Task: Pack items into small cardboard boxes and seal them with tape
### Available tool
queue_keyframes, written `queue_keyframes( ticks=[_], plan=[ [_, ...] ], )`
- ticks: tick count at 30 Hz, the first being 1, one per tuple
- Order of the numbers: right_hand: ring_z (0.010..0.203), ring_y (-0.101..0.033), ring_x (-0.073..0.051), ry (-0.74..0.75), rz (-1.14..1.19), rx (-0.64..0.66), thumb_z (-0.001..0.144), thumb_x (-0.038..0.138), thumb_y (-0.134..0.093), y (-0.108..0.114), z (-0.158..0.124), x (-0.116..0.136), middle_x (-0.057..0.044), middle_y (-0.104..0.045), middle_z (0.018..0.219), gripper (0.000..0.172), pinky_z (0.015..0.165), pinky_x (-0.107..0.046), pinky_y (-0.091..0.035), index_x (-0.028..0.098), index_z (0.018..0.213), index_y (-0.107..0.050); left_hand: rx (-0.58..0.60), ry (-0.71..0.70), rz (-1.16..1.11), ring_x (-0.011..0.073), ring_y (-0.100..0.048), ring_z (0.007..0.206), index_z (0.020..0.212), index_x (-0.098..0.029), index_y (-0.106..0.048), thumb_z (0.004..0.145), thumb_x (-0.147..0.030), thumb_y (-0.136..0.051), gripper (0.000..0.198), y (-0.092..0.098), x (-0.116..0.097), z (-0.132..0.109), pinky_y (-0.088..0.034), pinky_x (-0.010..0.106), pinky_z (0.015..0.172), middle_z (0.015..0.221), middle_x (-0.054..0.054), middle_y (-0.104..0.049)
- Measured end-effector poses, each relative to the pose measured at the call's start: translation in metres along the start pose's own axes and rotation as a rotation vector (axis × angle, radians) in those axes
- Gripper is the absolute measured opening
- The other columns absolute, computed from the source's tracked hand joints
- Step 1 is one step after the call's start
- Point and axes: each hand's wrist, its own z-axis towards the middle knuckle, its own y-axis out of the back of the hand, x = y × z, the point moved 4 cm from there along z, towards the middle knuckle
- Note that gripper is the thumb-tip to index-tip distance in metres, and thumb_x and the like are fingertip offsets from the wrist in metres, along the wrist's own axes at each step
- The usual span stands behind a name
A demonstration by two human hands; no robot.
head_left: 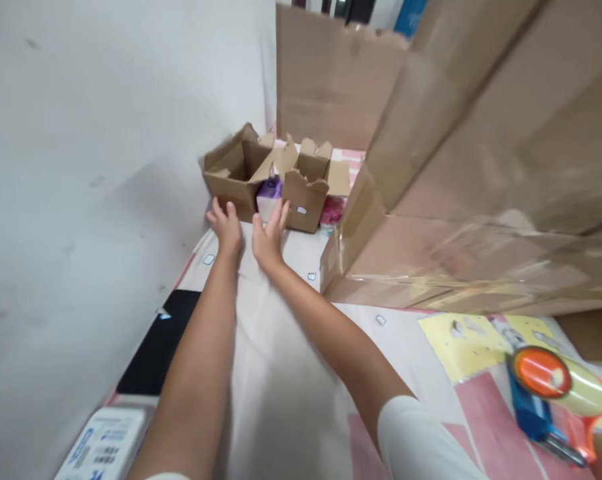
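Note:
Both arms stretch forward over the table toward a row of small things by the wall. My left hand (227, 225) has its fingers apart at the front of an open brown cardboard box (233, 190). My right hand (269, 237) is open too, its fingertips in front of a small purple and white box (269, 198). That box stands between the first cardboard box and a second open one (307, 199) with ragged flaps. Neither hand grips anything; whether the fingertips touch the boxes I cannot tell.
A large taped cardboard structure (461, 247) fills the right side. A tape dispenser (555, 387) lies at lower right near a yellow sheet (471, 343). Along the white wall (81, 200) lie a black flat piece (161, 340) and a white labelled box (105, 440).

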Motion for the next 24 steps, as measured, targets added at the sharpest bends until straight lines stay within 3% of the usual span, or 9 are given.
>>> queue_keyframes(
  ticks=[3, 6, 10, 14, 19, 24],
  plan=[
    [0.158, 0.0, -0.023, 0.024, 0.004, -0.081, 0.099, 0.047, -0.04, 0.002, 0.004, -0.007, -0.012, 0.003, 0.171, 0.071, 0.127, -0.047, -0.012, 0.016, 0.159, -0.018, 0.021, -0.067, 0.073, 0.0263, -0.03, 0.15, 0.145, -0.014, -0.045, 0.096, -0.034, -0.054, 0.054, -0.004, 0.006, -0.002, -0.018, 0.041, 0.126, 0.156, 0.02, -0.037],
    [0.157, -0.015, -0.022, 0.078, 0.013, -0.021, 0.099, 0.047, -0.039, -0.003, 0.005, -0.012, -0.012, -0.017, 0.169, 0.065, 0.127, -0.046, -0.017, 0.018, 0.157, -0.027, 0.042, -0.177, 0.085, 0.0234, -0.026, 0.153, 0.151, -0.015, -0.036, 0.095, -0.034, -0.054, 0.061, -0.004, 0.004, -0.006, -0.016, 0.04, 0.127, 0.161, 0.018, -0.033],
    [0.156, -0.016, -0.022, 0.104, -0.026, -0.021, 0.099, 0.041, -0.038, -0.011, 0.006, -0.015, -0.015, -0.022, 0.167, 0.063, 0.127, -0.045, -0.017, 0.013, 0.154, -0.031, 0.027, -0.274, 0.031, 0.0213, -0.019, 0.156, 0.154, -0.016, -0.03, 0.096, -0.038, -0.054, 0.066, -0.003, 0.002, -0.01, -0.012, 0.038, 0.128, 0.166, 0.016, -0.025],
    [0.157, -0.014, -0.021, 0.092, -0.103, -0.102, 0.098, 0.036, -0.037, -0.013, 0.008, -0.017, -0.013, -0.024, 0.167, 0.06, 0.127, -0.049, -0.012, 0.015, 0.154, -0.031, 0.052, -0.258, -0.016, 0.0213, -0.016, 0.157, 0.155, -0.014, -0.026, 0.095, -0.037, -0.057, 0.071, -0.007, 0.007, -0.009, -0.01, 0.037, 0.128, 0.167, 0.017, -0.022],
    [0.156, -0.016, -0.022, 0.13, -0.079, -0.115, 0.096, 0.033, -0.042, -0.016, 0.005, -0.023, -0.013, -0.025, 0.166, 0.057, 0.126, -0.047, -0.017, 0.018, 0.15, -0.035, 0.127, -0.152, -0.171, 0.02, -0.014, 0.157, 0.156, -0.019, -0.022, 0.091, -0.033, -0.062, 0.078, -0.012, 0.015, 0.001, -0.01, 0.036, 0.128, 0.169, 0.014, -0.017],
    [0.143, -0.04, -0.026, -0.01, 0.089, -0.17, 0.086, 0.035, -0.058, -0.011, 0.008, -0.036, -0.019, -0.036, 0.154, 0.062, 0.118, -0.045, -0.035, 0.016, 0.142, -0.04, 0.072, -0.05, -0.228, 0.0239, -0.027, 0.152, 0.151, -0.018, -0.031, 0.09, -0.037, -0.063, 0.072, -0.004, 0.016, 0.011, -0.022, 0.037, 0.124, 0.161, 0.018, -0.026]
  ],
)
